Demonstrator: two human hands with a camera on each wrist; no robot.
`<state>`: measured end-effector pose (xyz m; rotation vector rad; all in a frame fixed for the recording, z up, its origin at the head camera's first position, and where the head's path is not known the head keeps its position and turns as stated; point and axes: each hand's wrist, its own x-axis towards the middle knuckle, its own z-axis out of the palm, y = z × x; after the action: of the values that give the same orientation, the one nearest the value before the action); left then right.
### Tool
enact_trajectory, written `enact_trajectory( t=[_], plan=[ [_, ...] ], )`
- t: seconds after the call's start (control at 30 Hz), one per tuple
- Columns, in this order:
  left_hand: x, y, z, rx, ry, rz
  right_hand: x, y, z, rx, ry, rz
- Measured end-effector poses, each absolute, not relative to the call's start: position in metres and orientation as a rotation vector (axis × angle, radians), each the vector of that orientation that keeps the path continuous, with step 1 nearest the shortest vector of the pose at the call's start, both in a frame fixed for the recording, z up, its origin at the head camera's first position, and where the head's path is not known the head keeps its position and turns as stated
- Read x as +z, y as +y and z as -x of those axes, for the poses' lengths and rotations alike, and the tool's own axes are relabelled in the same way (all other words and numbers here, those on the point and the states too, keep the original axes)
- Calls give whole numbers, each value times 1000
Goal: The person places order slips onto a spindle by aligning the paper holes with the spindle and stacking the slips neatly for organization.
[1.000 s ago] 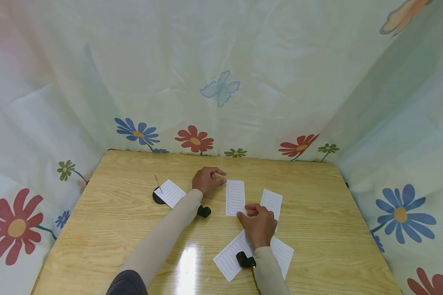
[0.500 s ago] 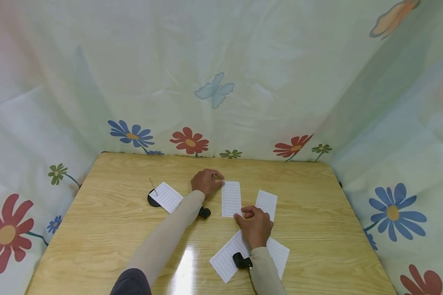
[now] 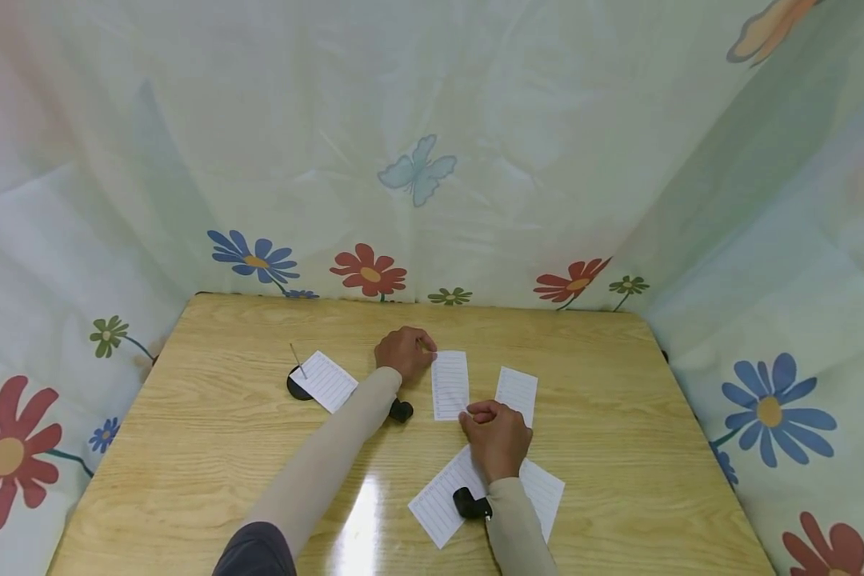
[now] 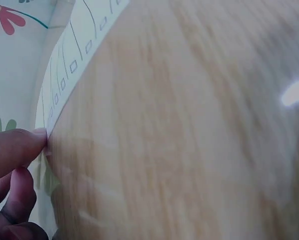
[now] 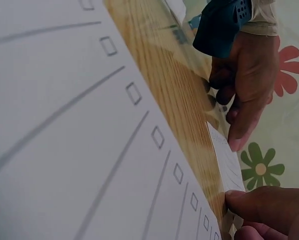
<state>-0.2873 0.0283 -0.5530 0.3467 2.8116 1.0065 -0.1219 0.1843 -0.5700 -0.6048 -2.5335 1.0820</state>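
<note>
One card (image 3: 328, 386) lies farthest left on the table (image 3: 619, 448), its corner over the black base of a spike (image 3: 297, 390); the thin rod seems to pass through it, though that is too small to be sure.

Next comes the left hand (image 3: 406, 354), thumb and finger pinching the top left corner of the middle card (image 3: 450, 386). That card, printed with lines and small boxes, stretches between both hands, its long side running away from the person. Whether it touches the wood cannot be told.

Nearer the person, the lower card (image 3: 435, 512) lies slanted, partly under the right wrist.

The right hand (image 3: 499, 436) pinches the middle card's bottom right corner. Beyond that hand is the upper card (image 3: 517, 392), partly covered; the end card (image 3: 545, 492) lies farthest right, beside the sleeve (image 3: 518, 520).

To handle the middle card well, a light pinch at both opposite corners should do, with an even, gentle pull so it stays flat. Pressing hard might crease it, and a low right wrist could drag the lower card.
</note>
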Motion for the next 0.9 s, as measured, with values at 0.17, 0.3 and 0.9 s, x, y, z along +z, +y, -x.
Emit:
enact_trajectory(
  t=[0.17, 0.3, 0.9],
  plan=[
    [-552, 28, 285, 1041, 2801, -327, -569, 184, 122, 1085, -2535, 584],
    [-555, 27, 284, 1081, 2801, -348, -570, 185, 121, 1096, -2525, 580],
    [-553, 10, 278, 1624, 2553, -356, -562, 184, 121, 1496, -2316, 559]
  ],
)
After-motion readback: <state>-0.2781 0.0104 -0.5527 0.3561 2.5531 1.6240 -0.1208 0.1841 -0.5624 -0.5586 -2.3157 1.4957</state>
